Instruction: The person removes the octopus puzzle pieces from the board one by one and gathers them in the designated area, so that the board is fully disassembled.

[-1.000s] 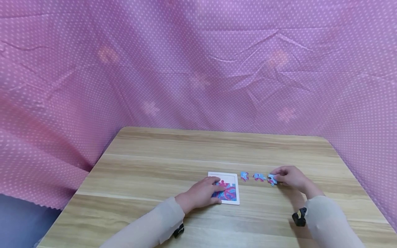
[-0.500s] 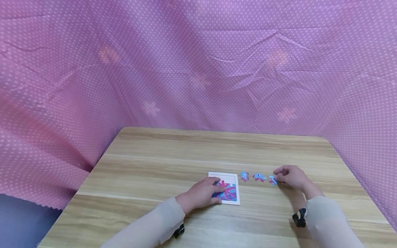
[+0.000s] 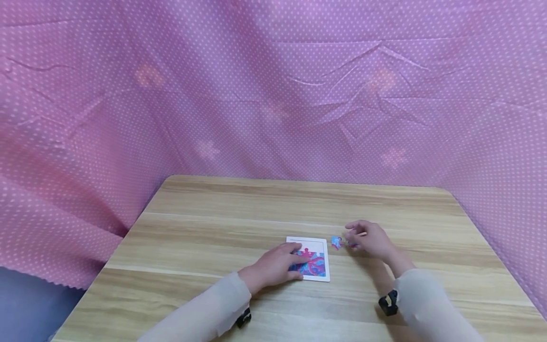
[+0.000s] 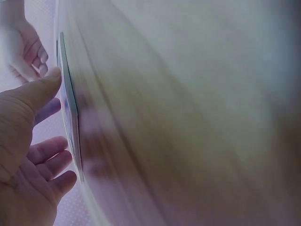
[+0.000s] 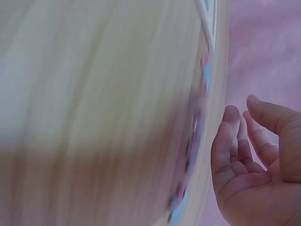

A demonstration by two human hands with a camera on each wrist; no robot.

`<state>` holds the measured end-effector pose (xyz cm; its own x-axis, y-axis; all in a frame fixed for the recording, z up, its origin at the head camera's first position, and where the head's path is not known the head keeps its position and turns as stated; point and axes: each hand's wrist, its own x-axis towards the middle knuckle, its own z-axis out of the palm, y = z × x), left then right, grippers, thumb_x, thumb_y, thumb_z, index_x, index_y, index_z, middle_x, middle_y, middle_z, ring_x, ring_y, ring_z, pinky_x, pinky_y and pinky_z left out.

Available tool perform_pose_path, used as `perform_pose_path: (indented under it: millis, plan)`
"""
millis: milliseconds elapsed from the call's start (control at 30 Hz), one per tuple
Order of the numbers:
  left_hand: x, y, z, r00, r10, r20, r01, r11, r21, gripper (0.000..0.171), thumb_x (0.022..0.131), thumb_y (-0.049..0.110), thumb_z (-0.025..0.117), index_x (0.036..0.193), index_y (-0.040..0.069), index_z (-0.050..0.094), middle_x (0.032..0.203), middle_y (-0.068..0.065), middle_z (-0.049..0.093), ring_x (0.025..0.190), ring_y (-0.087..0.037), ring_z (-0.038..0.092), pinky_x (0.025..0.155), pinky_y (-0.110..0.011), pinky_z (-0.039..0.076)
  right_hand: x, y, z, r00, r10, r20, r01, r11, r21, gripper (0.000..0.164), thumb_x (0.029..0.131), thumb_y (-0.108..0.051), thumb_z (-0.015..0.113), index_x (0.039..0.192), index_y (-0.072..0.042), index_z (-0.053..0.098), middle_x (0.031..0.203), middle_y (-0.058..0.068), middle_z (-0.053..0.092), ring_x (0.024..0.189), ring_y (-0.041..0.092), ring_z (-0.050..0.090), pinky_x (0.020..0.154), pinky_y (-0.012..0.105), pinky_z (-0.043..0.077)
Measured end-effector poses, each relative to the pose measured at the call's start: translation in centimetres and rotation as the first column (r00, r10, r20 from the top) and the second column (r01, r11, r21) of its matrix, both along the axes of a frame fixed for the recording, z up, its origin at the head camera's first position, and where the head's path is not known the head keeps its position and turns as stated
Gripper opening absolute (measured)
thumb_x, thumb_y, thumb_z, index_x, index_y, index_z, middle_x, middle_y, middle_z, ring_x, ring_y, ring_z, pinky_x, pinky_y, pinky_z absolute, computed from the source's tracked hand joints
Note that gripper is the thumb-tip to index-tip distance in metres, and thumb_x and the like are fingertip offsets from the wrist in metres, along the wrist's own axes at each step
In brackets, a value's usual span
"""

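A puzzle board [image 3: 325, 270] with a white border lies on the table, its near part filled with blue and pink picture pieces and its far part white. My left hand [image 3: 275, 266] rests on its left side with fingers spread, the thumb [image 4: 44, 87] at its edge in the left wrist view. To the right of the board lies a blue and pink puzzle piece [image 3: 336, 242]. My right hand [image 3: 372, 241] hovers over the other loose pieces, partly hiding them. In the right wrist view it holds nothing, and a middle piece [image 5: 195, 141] and an end piece [image 5: 177, 205] lie below it.
The wooden table [image 3: 213, 228] stretches out around the board and the pieces. A pink dotted cloth [image 3: 273, 95] hangs behind it and at its sides. Black wrist cameras, such as the right one [image 3: 388, 303], sit under both sleeves.
My right hand has let go of the rightmost puzzle piece and moved left over the middle one, lifting slightly. My left hand has stayed on the board.
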<state>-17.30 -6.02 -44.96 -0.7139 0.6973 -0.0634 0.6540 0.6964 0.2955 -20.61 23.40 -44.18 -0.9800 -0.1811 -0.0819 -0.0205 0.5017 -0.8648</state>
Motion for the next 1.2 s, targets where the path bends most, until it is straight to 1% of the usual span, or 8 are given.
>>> perform_pose_path:
  millis: [100,267,400,567,767,833,967,1200]
  plan:
    - [0.0,-0.5,0.0,1.0,-0.005,-0.015,0.005,1.0,0.003,0.047,0.088,0.042,0.065,0.132,0.026,0.058,0.145,-0.008,0.041,0.134,-0.026,0.036,0.109,-0.039,0.03,0.0,-1.5,-0.1,0.999,0.03,0.011,-0.03,0.998,-0.06,0.032,0.089,-0.004,0.064,0.118,0.009,0.057,0.094,0.015,0.064,0.083,0.025,0.063,0.068,0.036,0.056]
    - [0.1,-1.6,-0.2,1.0,-0.004,-0.011,0.004,1.0,0.009,0.048,0.088,0.042,0.066,0.133,0.027,0.057,0.146,-0.009,0.04,0.133,-0.027,0.036,0.109,-0.04,0.03,0.1,-3.7,-0.2,0.999,0.044,0.024,-0.042,0.995,-0.092,0.029,0.088,-0.003,0.065,0.115,0.007,0.059,0.092,0.013,0.064,0.083,0.025,0.064,0.069,0.035,0.057]
    - [0.2,-2.6,-0.4,1.0,-0.007,-0.002,0.007,1.0,0.013,0.048,0.089,0.042,0.065,0.133,0.027,0.057,0.147,-0.01,0.038,0.134,-0.027,0.034,0.109,-0.041,0.029,0.4,-5.3,-0.1,0.998,0.055,0.035,-0.053,0.996,-0.067,0.027,0.089,-0.006,0.066,0.114,0.003,0.062,0.092,0.009,0.063,0.083,0.021,0.062,0.069,0.034,0.056]
    - [0.5,-3.4,-0.3,1.0,-0.018,-0.01,0.019,1.0,0.02,0.043,0.089,0.041,0.065,0.129,0.025,0.061,0.147,-0.011,0.038,0.134,-0.027,0.035,0.109,-0.042,0.03,0.9,-7.3,0.0,0.993,0.111,0.031,-0.11,0.994,-0.022,0.026,0.089,-0.01,0.067,0.113,-0.001,0.063,0.09,0.004,0.064,0.081,0.017,0.061,0.069,0.031,0.055]
    - [0.8,-3.7,-0.1,0.999,-0.04,-0.036,0.041,0.998,0.036,0.041,0.089,0.039,0.066,0.126,0.022,0.064,0.144,-0.013,0.041,0.132,-0.029,0.038,0.108,-0.042,0.031,1.4,-9.3,-0.3,0.984,0.178,0.02,-0.178,0.984,-0.022,0.023,0.088,-0.01,0.068,0.109,-0.002,0.065,0.09,0.003,0.064,0.082,0.018,0.063,0.068,0.031,0.055]
    - [0.8,-3.7,-0.1,0.998,-0.045,-0.043,0.047,0.998,0.04,0.04,0.089,0.039,0.066,0.125,0.022,0.065,0.144,-0.014,0.041,0.131,-0.029,0.039,0.108,-0.042,0.032,1.6,-9.8,-0.5,0.981,0.194,0.005,-0.194,0.981,0.002,0.021,0.087,-0.009,0.068,0.107,-0.003,0.065,0.09,0.002,0.065,0.084,0.019,0.063,0.07,0.032,0.055]
    - [0.8,-3.8,-0.3,0.997,-0.049,-0.051,0.052,0.998,0.047,0.04,0.088,0.039,0.066,0.124,0.022,0.065,0.143,-0.014,0.042,0.131,-0.029,0.039,0.107,-0.042,0.032,1.7,-10.5,-1.0,0.979,0.202,-0.007,-0.2,0.976,0.09,0.017,0.086,-0.008,0.069,0.104,-0.007,0.068,0.088,-0.002,0.066,0.085,0.016,0.062,0.077,0.035,0.053]
    - [0.7,-3.8,-0.5,0.998,-0.046,-0.048,0.048,0.998,0.039,0.039,0.088,0.038,0.067,0.125,0.024,0.064,0.144,-0.013,0.042,0.13,-0.028,0.04,0.107,-0.042,0.033,1.9,-11.2,-1.0,0.979,0.204,-0.007,-0.198,0.954,0.226,0.018,0.086,-0.011,0.07,0.104,-0.011,0.071,0.087,-0.006,0.066,0.085,0.014,0.06,0.082,0.04,0.05]
